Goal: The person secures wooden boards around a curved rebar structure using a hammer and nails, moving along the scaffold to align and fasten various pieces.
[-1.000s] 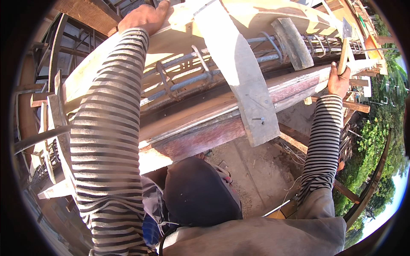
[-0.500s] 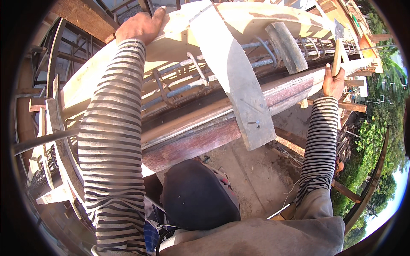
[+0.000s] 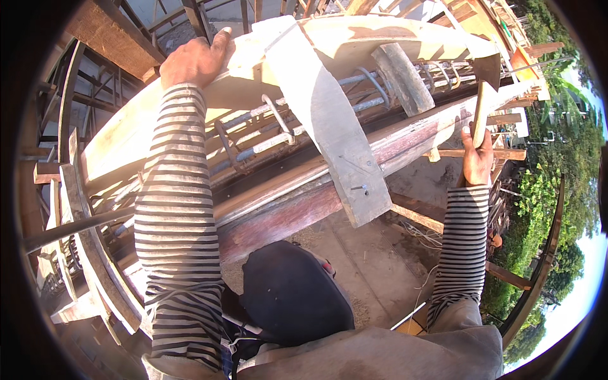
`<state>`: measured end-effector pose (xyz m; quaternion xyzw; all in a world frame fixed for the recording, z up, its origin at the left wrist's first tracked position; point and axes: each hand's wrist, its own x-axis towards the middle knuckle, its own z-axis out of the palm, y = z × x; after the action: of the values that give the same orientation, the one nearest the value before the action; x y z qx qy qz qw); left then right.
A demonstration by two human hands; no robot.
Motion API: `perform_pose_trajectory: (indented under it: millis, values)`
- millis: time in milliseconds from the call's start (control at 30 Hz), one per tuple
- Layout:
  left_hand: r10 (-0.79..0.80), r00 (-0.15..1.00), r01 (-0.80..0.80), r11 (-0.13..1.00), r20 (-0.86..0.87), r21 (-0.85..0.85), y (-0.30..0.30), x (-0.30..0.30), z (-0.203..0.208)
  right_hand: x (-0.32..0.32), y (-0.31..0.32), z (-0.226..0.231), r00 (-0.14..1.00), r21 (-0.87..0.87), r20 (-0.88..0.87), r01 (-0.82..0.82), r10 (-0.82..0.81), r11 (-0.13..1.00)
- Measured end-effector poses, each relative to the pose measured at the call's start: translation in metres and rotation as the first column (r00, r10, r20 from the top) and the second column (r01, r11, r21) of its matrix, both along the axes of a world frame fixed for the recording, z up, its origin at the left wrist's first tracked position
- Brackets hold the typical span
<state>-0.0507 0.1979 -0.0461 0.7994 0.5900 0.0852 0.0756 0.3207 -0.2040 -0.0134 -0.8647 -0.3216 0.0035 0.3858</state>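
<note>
The hatchet (image 3: 482, 98) stands at about two o'clock in the view, gripped low on its pale wooden handle (image 3: 481, 109). That handle runs up toward a point between twelve and one, ending in a dark, flat metal head (image 3: 487, 71); its cutting edge is hard to make out at this range, so the tool could be a hammer-hatchet. The plywood formwork panel (image 3: 239, 95) is long, pale and smooth-faced, set on edge, bowed by the lens and reaching from about nine o'clock over the top toward two. Bright sun whitens parts of it, while soft shadows streak its inner face.
</note>
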Motion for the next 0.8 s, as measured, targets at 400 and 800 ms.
perform_pose_trajectory:
  millis: [400, 800]
  values:
    - [-0.010, 1.000, 0.010, 1.000, -0.002, -0.019, -0.003, 0.000, 0.004, -0.250, -0.085, 0.049, 0.684, 0.009, -0.728, -0.075, 0.058, 0.997]
    - [0.015, 0.999, -0.013, 0.998, 0.031, -0.065, -0.003, -0.001, 0.002, -0.247, -0.089, 0.089, 0.707, -0.121, -0.679, -0.375, 0.199, 0.919]
